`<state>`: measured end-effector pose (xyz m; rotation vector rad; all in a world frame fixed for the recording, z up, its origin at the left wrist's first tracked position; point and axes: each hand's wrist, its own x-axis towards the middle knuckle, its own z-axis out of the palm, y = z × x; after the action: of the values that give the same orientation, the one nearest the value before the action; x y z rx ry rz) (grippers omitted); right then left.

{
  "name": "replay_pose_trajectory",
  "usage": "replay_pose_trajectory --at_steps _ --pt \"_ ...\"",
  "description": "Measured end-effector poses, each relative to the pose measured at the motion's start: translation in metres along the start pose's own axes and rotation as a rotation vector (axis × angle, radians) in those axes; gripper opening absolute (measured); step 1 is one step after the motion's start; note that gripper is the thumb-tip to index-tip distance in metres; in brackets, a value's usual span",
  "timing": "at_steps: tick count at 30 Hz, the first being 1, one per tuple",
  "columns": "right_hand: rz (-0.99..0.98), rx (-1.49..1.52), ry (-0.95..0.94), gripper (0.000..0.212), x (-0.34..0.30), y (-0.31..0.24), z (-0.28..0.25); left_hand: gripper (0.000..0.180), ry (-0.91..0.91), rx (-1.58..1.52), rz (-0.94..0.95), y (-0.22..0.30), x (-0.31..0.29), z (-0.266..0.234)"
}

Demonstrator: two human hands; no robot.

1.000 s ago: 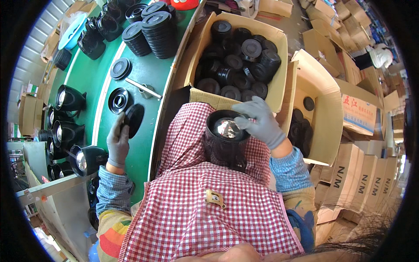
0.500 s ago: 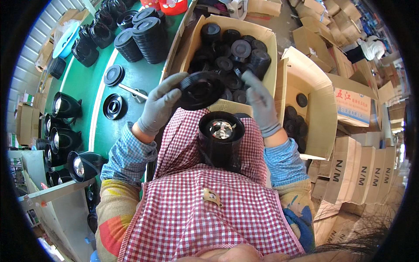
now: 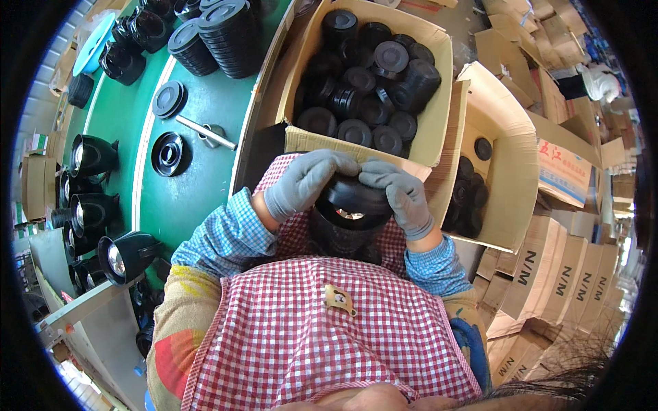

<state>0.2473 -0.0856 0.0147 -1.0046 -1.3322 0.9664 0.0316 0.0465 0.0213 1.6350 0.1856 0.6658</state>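
Observation:
Between my knees stands a black pot-like body (image 3: 339, 234) with a shiny silvery inside, part of which shows through its mouth. Over that mouth a round black ring-shaped cover (image 3: 358, 194) is tilted, its far side raised. My gloved left hand (image 3: 307, 186) is closed on the cover's far left edge. Its far right edge is in my gloved right hand (image 3: 404, 197), fingers curled over the top. The fingers hide the cover's far rim, and I cannot tell whether its near edge is seated on the body.
An open carton (image 3: 439, 127) full of black round lids stands ahead; another carton (image 3: 510, 198) with fewer lids is to its right. On the green bench (image 3: 199, 185) at left are a black ring (image 3: 168, 153), a metal-handled tool (image 3: 205, 131), stacked discs (image 3: 229, 41) and black pots (image 3: 92, 214).
The cover has moved from beside my left hand down onto the body's mouth. My right hand has come in from the carton and taken hold of it too.

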Motion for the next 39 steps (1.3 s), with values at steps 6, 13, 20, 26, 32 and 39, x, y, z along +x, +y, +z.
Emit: replay_pose_trajectory --at_steps 6,13,20,26,32,39 --pt "-0.088 -0.215 -0.129 0.04 0.008 -0.016 -0.002 0.039 0.034 0.015 0.125 -0.02 -0.011 0.01" --pt "-0.075 -0.291 -0.133 0.039 0.003 -0.019 0.0 0.039 0.008 0.028 0.146 -0.021 -0.011 0.007" --pt "-0.043 -0.231 -0.128 0.04 -0.008 -0.008 0.002 0.035 -0.043 0.017 0.185 -0.026 -0.016 0.009" --pt "0.045 -0.188 -0.136 0.042 -0.014 -0.004 0.004 0.033 -0.056 0.155 0.156 -0.014 -0.022 0.012" --pt "0.085 -0.275 -0.236 0.055 -0.007 -0.005 -0.002 0.027 -0.111 0.299 0.106 0.008 -0.028 0.016" --pt "0.184 -0.165 -0.149 0.063 0.001 0.0 0.002 0.093 -0.18 0.736 0.093 0.056 -0.014 0.018"
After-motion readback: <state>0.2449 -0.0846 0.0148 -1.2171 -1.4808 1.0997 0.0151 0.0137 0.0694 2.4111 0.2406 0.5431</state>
